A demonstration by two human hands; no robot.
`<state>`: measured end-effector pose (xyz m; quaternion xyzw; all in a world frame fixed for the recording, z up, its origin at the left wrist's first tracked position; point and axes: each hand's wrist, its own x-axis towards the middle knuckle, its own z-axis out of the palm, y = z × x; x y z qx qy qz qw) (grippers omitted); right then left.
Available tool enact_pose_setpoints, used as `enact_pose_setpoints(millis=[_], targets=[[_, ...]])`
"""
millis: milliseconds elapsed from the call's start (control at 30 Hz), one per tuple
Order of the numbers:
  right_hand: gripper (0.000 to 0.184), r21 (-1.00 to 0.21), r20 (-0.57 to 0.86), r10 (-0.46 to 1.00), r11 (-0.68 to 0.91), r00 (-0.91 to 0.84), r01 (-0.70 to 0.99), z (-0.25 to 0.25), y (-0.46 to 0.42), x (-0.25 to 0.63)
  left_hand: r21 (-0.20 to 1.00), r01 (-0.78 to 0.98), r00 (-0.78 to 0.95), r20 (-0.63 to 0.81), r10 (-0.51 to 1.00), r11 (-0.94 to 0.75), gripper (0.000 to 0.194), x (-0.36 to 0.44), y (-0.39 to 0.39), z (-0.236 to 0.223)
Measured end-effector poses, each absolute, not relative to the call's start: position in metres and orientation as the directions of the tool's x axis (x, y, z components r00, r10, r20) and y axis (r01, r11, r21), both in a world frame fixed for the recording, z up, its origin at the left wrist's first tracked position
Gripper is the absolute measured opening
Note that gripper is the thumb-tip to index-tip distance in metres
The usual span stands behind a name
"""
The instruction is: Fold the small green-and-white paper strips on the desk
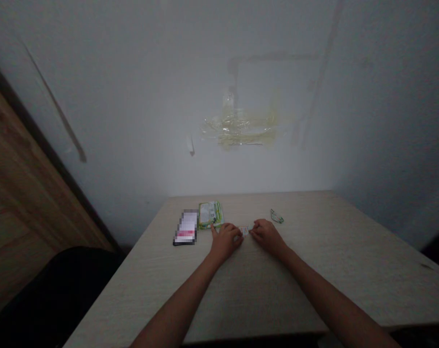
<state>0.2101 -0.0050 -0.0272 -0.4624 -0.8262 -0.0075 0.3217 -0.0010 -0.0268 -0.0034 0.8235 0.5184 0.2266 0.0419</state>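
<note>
Along the near edge of the wall, a pale wood-grain laminate tabletop (262, 290) carries the items under inspection. A small, flat printed slip in white, orange and green (244, 231) lies between the left hand (224, 241) and right hand (268, 237), its printing too small to read. Both hands are palm-down and narrowly closed, with fingertips at the slip's opposite ends; whether either grips it cannot be determined. The left hand's extended fingertip reaches the lower edge of a crinkled green-and-white printed packet (211, 215). Just beside that packet sits a black-edged smartphone (185, 227), its screen content pixelated and unreadable. Farther right, a thin green-rimmed loop (276, 216) lies apart, its exact type unclear. Both forearms are bare, entering from the lower frame edge.
</note>
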Motion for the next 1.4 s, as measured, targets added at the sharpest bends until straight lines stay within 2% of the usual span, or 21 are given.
enact_pose_setpoints(millis=[133,433,767,1400], targets=[[0.018,-0.442,0.537,0.812,0.501,-0.228,0.744,-0.032,0.001,0.215,0.300,0.841,0.355,0.325,0.877,-0.451,0.016,0.002,-0.030,-0.001],[0.015,-0.544,0.487,0.847,0.485,-0.214,0.685,-0.035,0.006,0.221,0.295,0.807,0.389,0.388,0.836,-0.512,0.024,-0.001,-0.031,-0.004],[0.008,-0.510,0.511,0.837,0.480,-0.197,0.714,-0.034,0.003,0.217,0.343,0.795,0.382,0.359,0.852,-0.501,0.022,-0.004,-0.025,-0.011],[0.017,-0.553,0.470,0.878,0.369,-0.086,0.747,-0.036,0.008,0.212,0.315,0.820,0.374,0.338,0.863,-0.478,0.024,-0.004,-0.024,-0.013]])
